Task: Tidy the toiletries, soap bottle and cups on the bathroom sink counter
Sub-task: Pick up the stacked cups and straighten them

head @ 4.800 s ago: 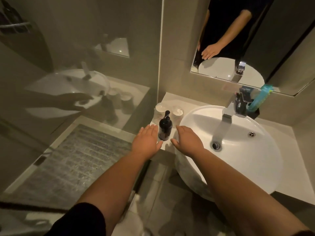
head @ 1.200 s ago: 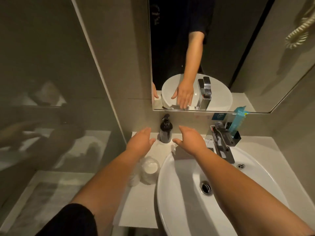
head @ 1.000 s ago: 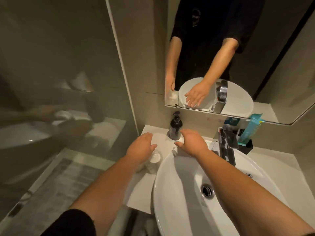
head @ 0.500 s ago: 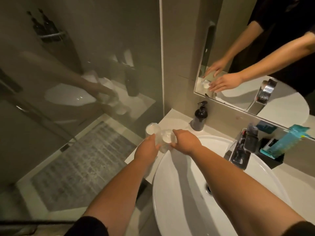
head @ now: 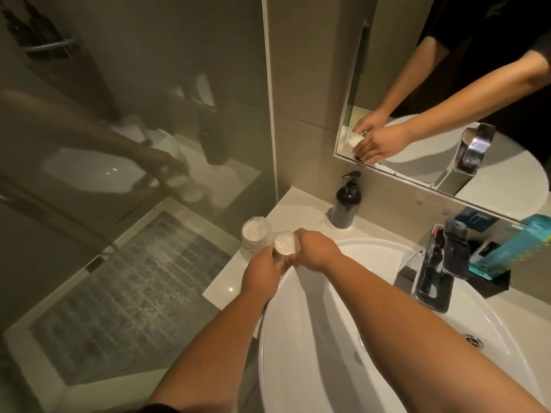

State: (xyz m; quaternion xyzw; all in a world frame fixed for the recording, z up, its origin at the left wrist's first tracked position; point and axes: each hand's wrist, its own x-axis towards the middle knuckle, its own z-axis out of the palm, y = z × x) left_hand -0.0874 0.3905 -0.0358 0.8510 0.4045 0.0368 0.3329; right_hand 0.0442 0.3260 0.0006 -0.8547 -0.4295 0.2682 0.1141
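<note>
Since 0.5 s ago both hands have slid a bit toward the counter's front edge and the two cups came with them; view is otherwise about the same. Left hand (head: 262,271) and right hand (head: 316,248) are both closed around the nearer cup (head: 285,242), fingers curled on its sides from opposite directions, thumbs near the base. That cup sits between the two sets of fingertips, white cover facing up. Second cup (head: 253,234) stands just beyond the left fingers, touching or nearly touching the held one; can't tell which. Both are on the white counter (head: 226,287), left of the sink basin (head: 313,368). Soap bottle (head: 346,204) is upright, well past the right fingertips by the wall, under the mirror (head: 447,99). Faucet (head: 438,272) and a teal packet (head: 512,248) in a black holder are far right of the right hand.
</note>
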